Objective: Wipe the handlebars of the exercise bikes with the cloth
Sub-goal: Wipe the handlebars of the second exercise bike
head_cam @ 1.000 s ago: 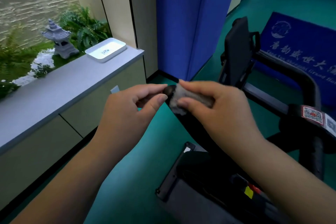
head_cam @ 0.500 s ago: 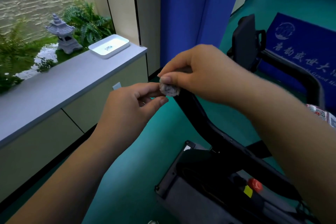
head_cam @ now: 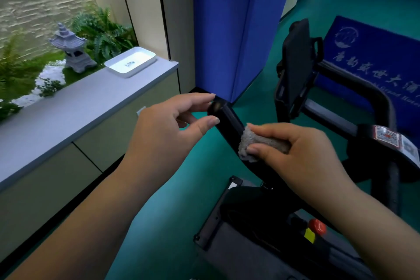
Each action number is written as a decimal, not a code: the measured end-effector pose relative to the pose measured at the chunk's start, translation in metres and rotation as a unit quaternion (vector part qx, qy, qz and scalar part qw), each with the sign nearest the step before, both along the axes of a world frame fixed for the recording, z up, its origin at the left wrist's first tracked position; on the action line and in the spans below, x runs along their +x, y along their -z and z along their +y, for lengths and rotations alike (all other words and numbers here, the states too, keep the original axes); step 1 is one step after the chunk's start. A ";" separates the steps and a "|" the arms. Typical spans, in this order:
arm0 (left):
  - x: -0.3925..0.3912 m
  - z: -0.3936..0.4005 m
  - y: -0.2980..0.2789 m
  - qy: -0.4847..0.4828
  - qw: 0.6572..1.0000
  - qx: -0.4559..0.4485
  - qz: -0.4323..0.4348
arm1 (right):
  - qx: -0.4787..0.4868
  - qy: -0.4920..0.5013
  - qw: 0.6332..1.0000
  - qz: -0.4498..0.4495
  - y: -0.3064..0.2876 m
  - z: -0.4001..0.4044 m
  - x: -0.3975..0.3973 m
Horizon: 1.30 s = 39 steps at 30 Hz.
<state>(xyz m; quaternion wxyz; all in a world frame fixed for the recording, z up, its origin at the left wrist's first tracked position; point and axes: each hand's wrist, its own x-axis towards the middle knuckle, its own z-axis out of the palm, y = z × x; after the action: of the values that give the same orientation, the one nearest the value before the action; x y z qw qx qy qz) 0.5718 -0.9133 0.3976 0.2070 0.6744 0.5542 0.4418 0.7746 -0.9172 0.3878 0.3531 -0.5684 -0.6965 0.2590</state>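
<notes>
Green floor (head_cam: pixel 159 223), grey ledge (head_cam: pixel 75 107)

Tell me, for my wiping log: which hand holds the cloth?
The right hand grips the grey terry cloth against the black handlebar; the left hand holds none.
</notes>
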 end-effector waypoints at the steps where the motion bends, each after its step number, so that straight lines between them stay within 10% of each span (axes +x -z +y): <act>1: 0.001 0.001 0.000 0.001 1.000 0.004 0.013 | 0.004 0.011 1.000 0.013 0.000 0.003 -0.004; 7: 0.005 0.005 0.003 -0.005 1.000 0.003 0.030 | 0.049 0.015 0.996 0.077 -0.004 0.014 -0.027; 16: 0.016 -0.008 0.007 -0.031 0.995 0.041 0.086 | -0.012 -0.010 0.995 -0.097 0.001 -0.018 0.017; 21: 0.021 -0.012 0.009 -0.049 0.987 0.065 0.141 | -0.026 -0.005 1.000 -0.003 -0.003 -0.010 -0.001; 28: 0.037 -0.025 0.019 -0.085 0.983 0.051 0.157 | -0.079 -0.020 0.986 -0.142 0.000 -0.034 0.061; 39: 0.070 -0.047 0.037 -0.102 0.946 0.122 0.284 | 0.004 -0.074 0.995 -0.073 0.015 -0.030 0.054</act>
<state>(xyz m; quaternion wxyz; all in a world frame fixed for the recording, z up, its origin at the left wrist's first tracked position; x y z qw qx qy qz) 0.6422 -0.9605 0.3603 -0.0887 0.7317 0.5979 0.3151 0.8287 -0.9470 0.3732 0.2836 -0.5315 -0.7613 0.2396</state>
